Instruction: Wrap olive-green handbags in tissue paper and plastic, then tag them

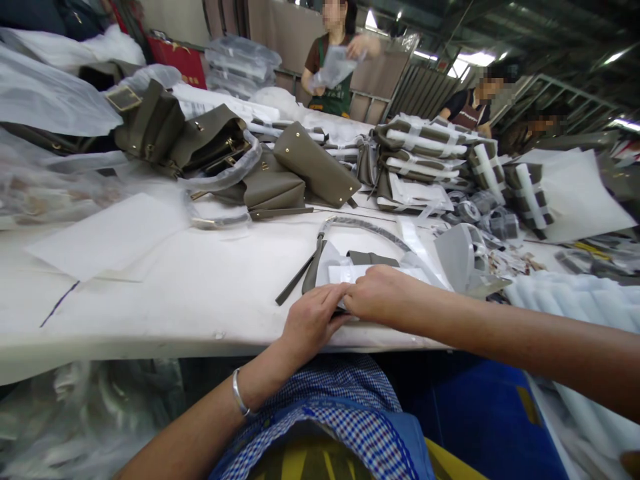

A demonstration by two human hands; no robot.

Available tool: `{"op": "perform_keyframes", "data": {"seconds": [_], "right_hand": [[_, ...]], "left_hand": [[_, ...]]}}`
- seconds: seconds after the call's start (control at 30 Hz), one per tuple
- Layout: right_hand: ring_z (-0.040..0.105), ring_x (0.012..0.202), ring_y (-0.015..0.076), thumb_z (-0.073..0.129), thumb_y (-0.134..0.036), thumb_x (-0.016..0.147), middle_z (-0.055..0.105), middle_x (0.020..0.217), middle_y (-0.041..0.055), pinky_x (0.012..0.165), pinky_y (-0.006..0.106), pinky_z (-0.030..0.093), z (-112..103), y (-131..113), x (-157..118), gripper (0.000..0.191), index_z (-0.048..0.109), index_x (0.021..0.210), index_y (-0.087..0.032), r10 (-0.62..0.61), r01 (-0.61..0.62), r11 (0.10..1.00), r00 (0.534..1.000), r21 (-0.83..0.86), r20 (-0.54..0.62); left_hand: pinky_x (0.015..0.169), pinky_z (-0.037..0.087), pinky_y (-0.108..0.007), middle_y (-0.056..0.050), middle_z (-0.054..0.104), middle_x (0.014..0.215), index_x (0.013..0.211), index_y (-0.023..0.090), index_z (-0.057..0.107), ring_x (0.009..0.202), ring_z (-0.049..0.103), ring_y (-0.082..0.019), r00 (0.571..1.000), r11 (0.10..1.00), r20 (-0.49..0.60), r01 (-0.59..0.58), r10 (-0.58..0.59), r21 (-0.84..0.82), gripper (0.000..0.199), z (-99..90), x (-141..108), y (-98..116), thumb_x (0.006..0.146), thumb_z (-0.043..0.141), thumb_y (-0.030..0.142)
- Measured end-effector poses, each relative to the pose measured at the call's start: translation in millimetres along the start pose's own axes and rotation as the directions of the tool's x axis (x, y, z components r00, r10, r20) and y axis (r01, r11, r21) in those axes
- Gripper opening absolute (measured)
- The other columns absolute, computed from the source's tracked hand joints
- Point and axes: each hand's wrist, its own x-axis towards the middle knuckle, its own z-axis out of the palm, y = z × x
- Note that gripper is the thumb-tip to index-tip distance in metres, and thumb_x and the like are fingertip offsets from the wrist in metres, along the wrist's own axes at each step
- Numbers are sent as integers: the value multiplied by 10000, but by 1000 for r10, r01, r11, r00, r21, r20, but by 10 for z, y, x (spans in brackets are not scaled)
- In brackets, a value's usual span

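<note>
At the front edge of the white table lies an olive-grey bag [311, 268] with a plastic-wrapped handle [365, 225] and a strap pointing left. White wrapping [345, 272] covers part of its body. My left hand [313, 319], with a silver bangle on the wrist, rests at the bag's near side, fingers together; whether it grips anything is hidden. Against its fingertips, my right hand [375, 293] is closed at the wrapping's near edge, and what it pinches is too small to make out.
Olive bags [315, 163] lie across the table's [210, 283] middle. Wrapped bags [425, 150] are stacked at the back right, near tape rolls [467, 212]. White sheets [110, 233] lie left. White foam [575, 303] is at right. Two people [333, 67] [473, 103] stand beyond.
</note>
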Motion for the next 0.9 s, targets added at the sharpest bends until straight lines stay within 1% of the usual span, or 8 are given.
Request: {"op": "perform_keyframes", "data": {"seconds": [0.13, 0.27, 0.33, 0.47, 0.57, 0.7, 0.8, 0.9], "right_hand": [[662, 641, 165, 643, -91, 854, 725, 669, 41, 599, 268, 383, -154, 140, 181, 183, 739, 734, -188, -28, 28, 1000, 997, 2, 75], [674, 664, 169, 705, -214, 844, 740, 704, 34, 574, 259, 361, -248, 249, 300, 70, 775, 851, -222, -34, 34, 999, 980, 3, 198], [686, 690, 180, 722, -270, 837, 755, 744, 45, 552, 259, 335, -236, 289, 327, 109, 780, 921, -230, -36, 37, 999, 975, 2, 221], [689, 699, 178, 704, -298, 843, 764, 772, 43, 527, 262, 285, -141, 380, 341, 119, 784, 920, -254, -76, 73, 997, 980, 23, 182], [676, 690, 171, 711, -302, 830, 762, 760, 22, 526, 266, 264, -83, 450, 329, 104, 783, 901, -279, -111, 106, 993, 986, 50, 120], [651, 678, 169, 727, -393, 815, 754, 747, 17, 529, 269, 245, 1, 553, 332, 145, 783, 880, -276, -135, 126, 986, 987, 106, 85], [614, 647, 154, 707, -507, 801, 736, 723, 21, 543, 263, 241, 132, 669, 391, 272, 770, 826, -244, -120, 112, 977, 992, 184, 36], [555, 603, 128, 741, -612, 701, 707, 688, -12, 549, 252, 245, 282, 810, 491, 386, 746, 778, -234, -113, 96, 937, 993, 335, 30]], "left_hand": [[879, 566, -369, -91, 695, 1107, 1201, 189, 526, 1019, 670, -249, 999, 999, 9, 48, -49, 23, 449, 9, 3, 3, 839, 734, 355], [799, 566, -345, -50, 694, 996, 1162, 206, 520, 929, 677, -240, 995, 995, 28, 91, -92, 40, 446, 1, 17, 10, 815, 761, 350], [777, 565, -343, -46, 696, 994, 1147, 210, 516, 914, 678, -240, 993, 993, 33, 114, -116, 42, 440, -1, 22, 13, 813, 762, 356], [761, 569, -337, -46, 703, 997, 1143, 218, 512, 890, 687, -234, 991, 990, 15, 132, -132, 41, 449, 14, 20, 6, 806, 771, 361], [765, 579, -347, -62, 710, 1044, 1227, 214, 481, 907, 693, -244, 992, 990, -4, 128, -128, 55, 565, 43, 11, -13, 780, 800, 349], [782, 590, -371, -76, 716, 1072, 1323, 199, 433, 926, 695, -254, 994, 994, -34, 102, -100, 49, 702, 78, -4, -22, 754, 824, 328], [851, 580, -375, -66, 707, 1115, 1306, 223, 454, 990, 684, -247, 996, 996, -25, 91, -91, 13, 625, 75, -10, 4, 787, 796, 296], [889, 570, -377, -51, 697, 1135, 1223, 241, 507, 1015, 675, -236, 996, 996, -3, 94, -94, -7, 485, 57, -6, 36, 815, 767, 269]]}}
